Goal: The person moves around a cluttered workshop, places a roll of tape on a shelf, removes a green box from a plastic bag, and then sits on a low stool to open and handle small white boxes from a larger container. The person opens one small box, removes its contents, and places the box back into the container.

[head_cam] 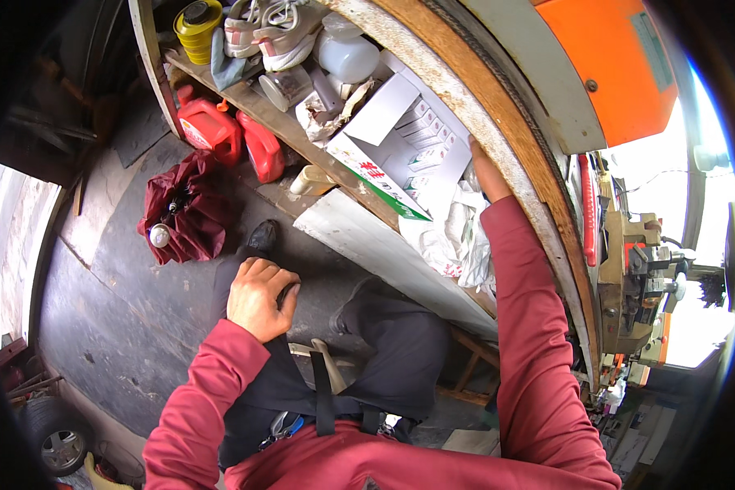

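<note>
My right hand (487,170) reaches under the worktop edge, against the far side of an open cardboard box (376,160); its fingertips are hidden behind the box's side. Inside the box lie several small white cartons (427,138). White plastic bags (456,229) sit beside the box, near my right wrist. The box rests on a wooden shelf (282,128). My left hand (262,298) hangs over my knee with its fingers loosely curled; whether anything is in it cannot be told.
On the shelf stand sneakers (288,33), a yellow container (199,30), a clear jar (285,87) and a white bottle (348,56). Red plastic jugs (211,128) and a dark red umbrella (187,211) are on the floor. A worn worktop edge (496,116) overhangs the shelf.
</note>
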`<state>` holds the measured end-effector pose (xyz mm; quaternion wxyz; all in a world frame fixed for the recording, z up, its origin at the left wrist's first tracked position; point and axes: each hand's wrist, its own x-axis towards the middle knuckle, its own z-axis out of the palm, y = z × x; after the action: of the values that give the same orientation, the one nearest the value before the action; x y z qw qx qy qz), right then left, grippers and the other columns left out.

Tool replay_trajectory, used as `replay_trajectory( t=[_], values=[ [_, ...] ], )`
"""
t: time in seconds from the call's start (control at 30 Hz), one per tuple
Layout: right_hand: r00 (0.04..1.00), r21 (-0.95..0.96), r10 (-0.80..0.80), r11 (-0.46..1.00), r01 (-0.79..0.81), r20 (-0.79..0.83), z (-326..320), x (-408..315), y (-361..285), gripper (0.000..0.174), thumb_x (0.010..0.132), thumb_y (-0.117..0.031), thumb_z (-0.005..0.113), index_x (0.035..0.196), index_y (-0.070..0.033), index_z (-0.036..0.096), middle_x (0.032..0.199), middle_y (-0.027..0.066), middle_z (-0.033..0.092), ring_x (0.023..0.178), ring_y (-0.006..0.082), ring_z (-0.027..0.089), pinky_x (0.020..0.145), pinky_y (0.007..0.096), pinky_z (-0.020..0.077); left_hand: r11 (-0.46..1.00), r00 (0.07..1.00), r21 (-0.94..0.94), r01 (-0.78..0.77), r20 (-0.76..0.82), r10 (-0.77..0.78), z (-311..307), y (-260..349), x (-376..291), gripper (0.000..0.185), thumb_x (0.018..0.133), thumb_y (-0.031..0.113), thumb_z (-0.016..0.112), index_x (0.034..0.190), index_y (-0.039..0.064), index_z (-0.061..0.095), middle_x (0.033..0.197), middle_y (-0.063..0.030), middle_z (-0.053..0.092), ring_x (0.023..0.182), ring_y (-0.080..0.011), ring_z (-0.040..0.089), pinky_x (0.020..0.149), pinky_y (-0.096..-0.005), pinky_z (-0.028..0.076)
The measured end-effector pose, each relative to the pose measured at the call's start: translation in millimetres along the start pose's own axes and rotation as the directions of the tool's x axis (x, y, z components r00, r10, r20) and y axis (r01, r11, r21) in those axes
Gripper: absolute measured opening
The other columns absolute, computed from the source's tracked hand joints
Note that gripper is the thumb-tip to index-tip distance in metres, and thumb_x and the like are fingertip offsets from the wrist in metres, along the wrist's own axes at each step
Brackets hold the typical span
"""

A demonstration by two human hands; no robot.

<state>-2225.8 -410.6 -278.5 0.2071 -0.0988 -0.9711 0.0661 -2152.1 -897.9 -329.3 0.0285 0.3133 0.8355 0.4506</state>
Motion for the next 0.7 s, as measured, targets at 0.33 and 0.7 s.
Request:
replay_trajectory(
  t=[0.33,0.7],
  values=[
    [0.85,-0.003,-0.184,0.977,0.213,0.494,-31,-8,-80,0.024,0.085,-0.023,0.078,0.106,-0.01,0.078,0.104,0.0113,0.069,0.111,0.0304,0.059,0.105,0.0431,0.0382,1.0,1.0,-0.006,-0.007,-0.008,0.007,-3,-5,0,0.01,0.077,0.01,0.074,0.087,0.006,0.073,0.085,-0.01,0.07,0.088,-0.03,0.064,0.088,-0.0408,0.048],
    [0.864,-0.24,0.037,0.966,0.098,0.502,-63,-30,-69,0.02,0.084,-0.024,0.082,0.088,-0.006,0.076,0.104,0.0135,0.066,0.101,0.0346,0.063,0.089,0.045,0.0506,1.0,1.0,-0.009,0.014,-0.009,-0.014,-4,-3,-4,0.009,0.077,0.01,0.073,0.086,0.007,0.072,0.083,-0.0102,0.069,0.088,-0.0302,0.064,0.088,-0.0409,0.048]
  ],
)
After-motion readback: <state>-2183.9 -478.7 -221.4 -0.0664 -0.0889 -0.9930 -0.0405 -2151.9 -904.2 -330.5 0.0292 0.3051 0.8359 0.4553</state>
